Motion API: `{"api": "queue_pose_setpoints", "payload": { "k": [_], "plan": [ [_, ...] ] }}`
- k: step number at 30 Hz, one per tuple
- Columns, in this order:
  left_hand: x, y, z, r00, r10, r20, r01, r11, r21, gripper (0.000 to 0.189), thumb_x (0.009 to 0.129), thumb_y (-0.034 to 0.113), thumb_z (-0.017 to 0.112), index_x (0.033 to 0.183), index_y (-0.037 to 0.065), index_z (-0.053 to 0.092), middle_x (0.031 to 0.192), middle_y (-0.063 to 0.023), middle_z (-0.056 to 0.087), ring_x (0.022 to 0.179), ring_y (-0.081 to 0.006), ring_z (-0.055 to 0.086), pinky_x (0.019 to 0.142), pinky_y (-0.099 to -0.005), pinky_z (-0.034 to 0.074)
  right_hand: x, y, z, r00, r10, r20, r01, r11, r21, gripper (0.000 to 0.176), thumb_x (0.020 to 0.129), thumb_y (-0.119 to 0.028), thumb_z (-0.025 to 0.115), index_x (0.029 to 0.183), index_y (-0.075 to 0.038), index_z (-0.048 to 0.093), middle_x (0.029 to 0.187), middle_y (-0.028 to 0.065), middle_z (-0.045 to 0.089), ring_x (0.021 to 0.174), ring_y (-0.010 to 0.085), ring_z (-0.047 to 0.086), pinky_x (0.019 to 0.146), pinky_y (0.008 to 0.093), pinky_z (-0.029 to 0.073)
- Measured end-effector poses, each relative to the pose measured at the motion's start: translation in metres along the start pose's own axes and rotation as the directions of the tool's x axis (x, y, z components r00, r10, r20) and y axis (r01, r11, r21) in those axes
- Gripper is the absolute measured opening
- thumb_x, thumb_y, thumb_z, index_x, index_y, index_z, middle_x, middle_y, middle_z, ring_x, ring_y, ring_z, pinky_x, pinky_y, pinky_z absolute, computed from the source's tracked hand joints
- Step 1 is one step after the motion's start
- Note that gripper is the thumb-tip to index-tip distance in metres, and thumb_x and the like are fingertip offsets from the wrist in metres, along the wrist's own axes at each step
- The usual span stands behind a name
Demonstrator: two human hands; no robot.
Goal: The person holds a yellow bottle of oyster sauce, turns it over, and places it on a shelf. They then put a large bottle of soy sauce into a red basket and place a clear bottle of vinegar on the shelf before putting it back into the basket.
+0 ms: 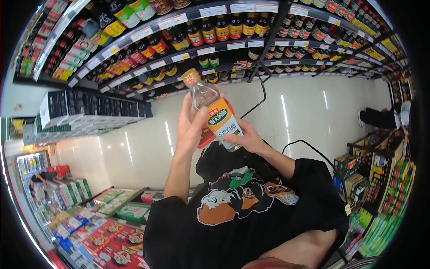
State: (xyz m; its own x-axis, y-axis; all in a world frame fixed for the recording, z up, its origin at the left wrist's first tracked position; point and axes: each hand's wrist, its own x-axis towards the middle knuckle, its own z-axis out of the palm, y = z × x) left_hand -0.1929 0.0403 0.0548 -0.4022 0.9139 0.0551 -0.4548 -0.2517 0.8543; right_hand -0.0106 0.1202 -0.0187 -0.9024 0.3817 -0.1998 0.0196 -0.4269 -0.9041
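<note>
A clear bottle of white vinegar with a gold cap and an orange, green and white label is tilted in front of my chest, its cap toward the shelves. My left hand wraps around its side below the neck, thumb across the front. Near the base, my right hand grips the lower label with thumb and fingers. Behind the bottle, part of a red object shows, mostly hidden by the bottle and my hands.
Ahead, curved-looking shelves hold rows of sauce bottles with price tags. Stacked dark cartons stand to the left, and red packages lie at lower left. A person is at the right, near more shelving.
</note>
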Motion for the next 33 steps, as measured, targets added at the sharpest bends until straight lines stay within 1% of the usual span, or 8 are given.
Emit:
{"api": "queue_pose_setpoints", "payload": {
  "k": [3,6,14,16,18,23,30,33],
  "plan": [
    [0.028,0.006,0.02,1.0,-0.007,-0.001,0.007,0.976,0.215,0.059,0.099,0.029,0.07,0.14,-0.001,0.041,0.138,-0.0238,0.059,0.121,-0.0354,0.067,0.098,-0.0455,0.058,0.01,0.004,0.0,0.982,-0.15,-0.113,0.142,0.987,-0.074,0.052,0.093,-0.021,0.078,0.136,-0.001,0.057,0.123,0.0067,0.067,0.11,0.0146,0.064,0.096,0.0324,0.052],
    [0.053,0.007,0.033,0.993,-0.043,0.11,0.024,0.985,0.171,0.053,0.096,0.011,0.072,0.138,0.002,0.041,0.123,-0.0149,0.065,0.119,-0.0265,0.067,0.098,-0.0407,0.056,0.016,-0.013,-0.008,0.965,-0.216,-0.147,0.214,0.976,-0.028,0.06,0.092,-0.019,0.079,0.141,0.0,0.051,0.128,0.008,0.064,0.115,0.0167,0.064,0.1,0.035,0.051],
    [0.12,-0.025,0.083,0.968,0.213,0.13,-0.235,0.955,0.18,0.052,0.088,0.009,0.078,0.128,0.0,0.047,0.112,-0.013,0.067,0.102,-0.0185,0.068,0.088,-0.0363,0.057,0.042,-0.058,-0.085,0.943,-0.308,-0.123,0.284,0.942,-0.179,0.075,0.086,-0.016,0.085,0.146,0.003,0.044,0.131,0.0115,0.063,0.121,0.0194,0.062,0.105,0.0366,0.05],
    [0.137,-0.034,0.1,0.964,0.24,0.116,-0.255,0.956,0.146,0.052,0.086,0.01,0.079,0.126,-0.001,0.047,0.113,-0.0168,0.067,0.101,-0.0231,0.069,0.088,-0.0379,0.057,0.047,-0.076,-0.116,0.906,-0.419,-0.058,0.339,0.802,-0.492,0.076,0.083,-0.019,0.088,0.143,0.002,0.048,0.13,0.0128,0.065,0.12,0.0225,0.064,0.103,0.0373,0.05],
    [0.153,-0.047,0.111,0.814,0.533,0.231,-0.564,0.821,0.092,0.056,0.084,0.014,0.082,0.125,-0.002,0.047,0.113,-0.0224,0.067,0.099,-0.0283,0.07,0.089,-0.0404,0.058,0.05,-0.102,-0.145,0.906,-0.424,0.015,0.368,0.767,-0.526,0.076,0.08,-0.019,0.09,0.142,0.001,0.05,0.129,0.0136,0.066,0.119,0.0255,0.065,0.101,0.038,0.05],
    [0.194,-0.068,0.136,0.654,0.632,0.417,-0.735,0.661,0.151,0.069,0.08,0.029,0.088,0.127,0.0,0.046,0.113,-0.0254,0.066,0.099,-0.0301,0.07,0.085,-0.0401,0.058,0.065,-0.149,-0.206,0.799,-0.552,0.238,0.567,0.563,-0.601,0.078,0.071,-0.018,0.091,0.137,-0.002,0.053,0.123,0.0157,0.067,0.115,0.0356,0.066,0.096,0.0414,0.052],
    [0.222,-0.084,0.168,0.672,0.624,0.399,-0.719,0.678,0.152,0.069,0.079,0.028,0.089,0.126,0.001,0.045,0.114,-0.0262,0.065,0.1,-0.0308,0.071,0.084,-0.0399,0.058,0.077,-0.171,-0.249,0.805,-0.504,0.313,0.567,0.498,-0.656,0.071,0.07,-0.01,0.085,0.131,-0.003,0.05,0.125,0.0163,0.064,0.117,0.0407,0.063,0.095,0.0453,0.052],
    [0.219,-0.087,0.173,0.744,0.579,0.334,-0.667,0.681,0.303,0.086,0.075,0.062,0.086,0.126,0.005,0.045,0.108,-0.0197,0.063,0.09,-0.0374,0.073,0.08,-0.0521,0.064,0.084,-0.16,-0.254,0.802,-0.495,0.335,0.588,0.548,-0.595,0.069,0.071,-0.009,0.084,0.13,-0.003,0.049,0.126,0.0164,0.063,0.118,0.041,0.062,0.096,0.045,0.052]
  ]
}}
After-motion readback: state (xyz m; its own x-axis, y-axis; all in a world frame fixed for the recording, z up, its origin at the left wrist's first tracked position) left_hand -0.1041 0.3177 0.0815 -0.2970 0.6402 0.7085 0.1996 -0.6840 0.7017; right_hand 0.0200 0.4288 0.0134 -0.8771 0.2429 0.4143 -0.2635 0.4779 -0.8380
